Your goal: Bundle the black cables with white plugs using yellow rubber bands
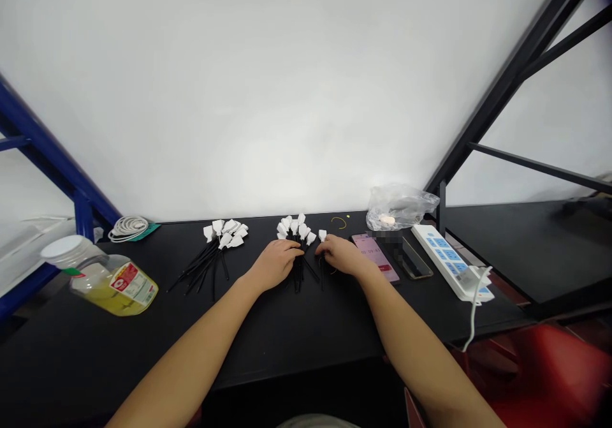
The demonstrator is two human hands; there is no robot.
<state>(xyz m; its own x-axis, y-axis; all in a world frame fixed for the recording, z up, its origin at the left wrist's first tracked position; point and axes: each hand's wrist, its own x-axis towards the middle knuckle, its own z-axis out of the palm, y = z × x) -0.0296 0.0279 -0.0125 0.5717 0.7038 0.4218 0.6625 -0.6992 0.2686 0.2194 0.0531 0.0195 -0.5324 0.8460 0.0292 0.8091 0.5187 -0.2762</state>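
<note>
In the middle of the black table lies a bunch of thin black sticks with flat white tips point(294, 225). My left hand point(277, 263) rests across this bunch, its fingers stretched over the sticks and its thumb lower down. Just to the right, my right hand point(342, 254) has its bent fingers on a single white-tipped black stick point(322, 235), which shows above and below them. Further left, another bunch of white-tipped black sticks point(224, 233) fans out on the table, touched by neither hand.
A clear jar of yellow liquid point(119, 287) and a coiled white cable point(129, 228) are at left. To the right are a lit phone point(375, 256), a second phone point(412, 259), a plastic bag point(401, 203) and a power strip point(449, 262). Yellow thread point(340, 220) lies behind my right hand.
</note>
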